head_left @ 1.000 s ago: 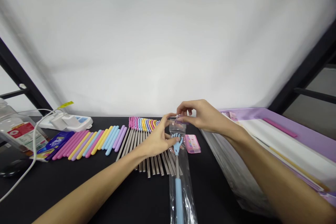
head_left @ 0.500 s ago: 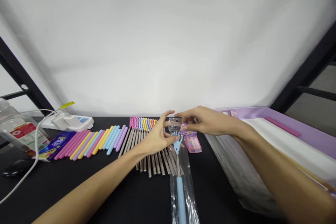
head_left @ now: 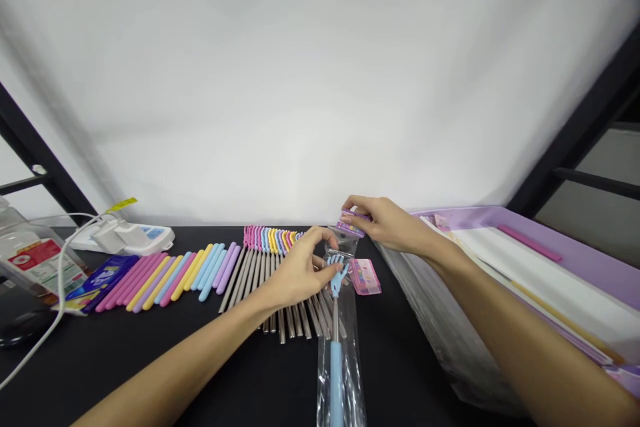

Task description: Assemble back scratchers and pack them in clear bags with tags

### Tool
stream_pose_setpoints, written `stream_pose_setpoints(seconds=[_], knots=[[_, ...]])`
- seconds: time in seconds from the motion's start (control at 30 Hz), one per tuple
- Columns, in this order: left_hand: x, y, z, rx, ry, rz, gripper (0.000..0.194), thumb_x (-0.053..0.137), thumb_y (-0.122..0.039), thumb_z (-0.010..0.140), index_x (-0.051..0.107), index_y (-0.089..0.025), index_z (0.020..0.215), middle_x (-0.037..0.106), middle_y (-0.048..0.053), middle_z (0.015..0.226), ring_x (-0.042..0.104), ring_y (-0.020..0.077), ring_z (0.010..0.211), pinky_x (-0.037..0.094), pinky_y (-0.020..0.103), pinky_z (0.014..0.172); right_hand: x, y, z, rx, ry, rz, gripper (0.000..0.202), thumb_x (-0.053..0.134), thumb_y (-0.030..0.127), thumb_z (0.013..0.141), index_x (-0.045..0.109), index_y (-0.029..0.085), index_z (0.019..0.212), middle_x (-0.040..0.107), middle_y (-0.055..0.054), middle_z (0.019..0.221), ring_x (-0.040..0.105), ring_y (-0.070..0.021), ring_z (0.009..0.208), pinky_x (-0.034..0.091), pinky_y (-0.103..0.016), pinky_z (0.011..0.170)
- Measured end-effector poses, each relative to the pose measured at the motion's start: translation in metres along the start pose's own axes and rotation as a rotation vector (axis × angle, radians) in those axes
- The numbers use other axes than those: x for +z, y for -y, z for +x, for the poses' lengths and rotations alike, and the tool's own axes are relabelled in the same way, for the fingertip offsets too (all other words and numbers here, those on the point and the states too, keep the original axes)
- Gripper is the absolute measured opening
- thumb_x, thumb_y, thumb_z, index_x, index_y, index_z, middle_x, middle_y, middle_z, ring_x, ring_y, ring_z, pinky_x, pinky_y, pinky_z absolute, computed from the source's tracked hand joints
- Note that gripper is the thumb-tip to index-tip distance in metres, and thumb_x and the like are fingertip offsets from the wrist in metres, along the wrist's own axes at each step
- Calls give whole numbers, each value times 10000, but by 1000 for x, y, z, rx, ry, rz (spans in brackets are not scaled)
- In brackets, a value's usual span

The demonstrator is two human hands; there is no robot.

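A light-blue back scratcher [head_left: 337, 373] with a hand-shaped head lies inside a long clear plastic bag [head_left: 354, 347]. My left hand [head_left: 299, 270] grips the bag near its upper end, thumb beside the scratcher's head and fingers curled around the plastic. Just above the bag's mouth, my right hand [head_left: 385, 220] pinches a small purple printed card [head_left: 352, 223]. Pink printed cards [head_left: 365, 277] lie on the table to the right of the bag. Left of the bag, partly under my left hand, is a row of metal rods [head_left: 250, 273] with coloured hand-shaped heads.
Several coloured handle tubes [head_left: 173, 277] lie in a row at left. Beyond them are a blue packet [head_left: 107, 277], a power strip [head_left: 150, 237], a white cable [head_left: 61, 273], a clear jar [head_left: 40, 260] and a black mouse [head_left: 25, 328]. A purple bin [head_left: 595, 267] stands at right, with clear bags [head_left: 440, 327] along its side.
My right hand has lifted the purple card slightly up and away from the pink cards. My left hand stays at the bag's upper end, its fingers now more curled.
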State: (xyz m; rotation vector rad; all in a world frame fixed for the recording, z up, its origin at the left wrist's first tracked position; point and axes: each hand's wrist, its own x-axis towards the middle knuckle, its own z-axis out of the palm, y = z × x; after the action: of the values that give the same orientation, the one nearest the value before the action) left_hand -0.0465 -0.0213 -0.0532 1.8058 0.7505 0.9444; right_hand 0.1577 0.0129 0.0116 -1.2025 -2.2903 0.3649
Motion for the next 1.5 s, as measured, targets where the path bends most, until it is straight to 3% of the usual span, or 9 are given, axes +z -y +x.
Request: stream_pose_setpoints(seconds=[0.13,0.3,0.4,0.5,0.63,0.77,0.93,1.17,1.5], knots=[[1,-2,-1,5,7,22,440,598,-217,848,446,-275,1256,444,90,1326,450,-23,480,291,152,388,1,-5,0,40,-11,160,314,470,492,912,573,197,945,610,23,631,514,-137,575,371,-274,576],[-1,3,-2,-40,38,-39,753,627,-204,832,243,-359,1460,303,161,1488,521,-1,512,386,173,414,-6,5,-2,-76,-110,185,252,589,436,850,656,194,858,699,-69,961,625,-204,888,475,-339,770],[-1,3,-2,-65,34,-63,821,652,-205,817,201,-328,1492,392,193,1419,547,22,523,427,192,436,-8,14,-2,-167,-78,146,192,638,390,822,659,201,796,677,-72,1080,617,-215,973,478,-343,826],[0,-1,-1,-77,38,-85,883,671,-201,802,159,-316,1512,445,195,1367,530,20,519,413,183,428,-4,14,0,-206,-73,87,180,603,371,856,656,199,842,687,-70,1001,625,-204,911,480,-343,806],[0,-5,-1,-50,40,-102,875,672,-211,808,168,-352,1509,357,182,1454,490,-3,523,409,182,441,1,6,1,-155,-132,72,206,575,392,877,633,195,875,683,-56,885,624,-197,854,470,-354,795],[-2,-5,-1,-15,44,-92,826,660,-215,819,213,-415,1485,195,155,1548,470,-23,513,395,181,426,0,-3,0,-21,-47,264,281,657,456,800,544,199,811,627,-4,699,592,-159,671,439,-280,614],[-1,-6,-1,-27,-3,-101,844,655,-194,814,189,-470,1461,281,127,1497,451,-45,471,302,145,383,4,-6,2,95,-25,365,475,803,443,631,543,196,943,590,37,629,532,-133,586,375,-242,531],[-4,-4,2,-43,-98,-71,799,662,-225,821,214,-424,1453,363,140,1388,447,-52,457,338,151,408,-4,4,3,76,76,436,383,595,515,826,705,148,829,665,-45,727,572,-147,650,472,-302,634],[-3,-4,5,-21,-156,-95,768,672,-232,806,259,-396,1433,419,107,1308,446,-44,449,347,154,398,2,9,4,222,-89,619,255,804,340,626,658,180,761,692,-62,845,648,-213,835,538,-385,773]])
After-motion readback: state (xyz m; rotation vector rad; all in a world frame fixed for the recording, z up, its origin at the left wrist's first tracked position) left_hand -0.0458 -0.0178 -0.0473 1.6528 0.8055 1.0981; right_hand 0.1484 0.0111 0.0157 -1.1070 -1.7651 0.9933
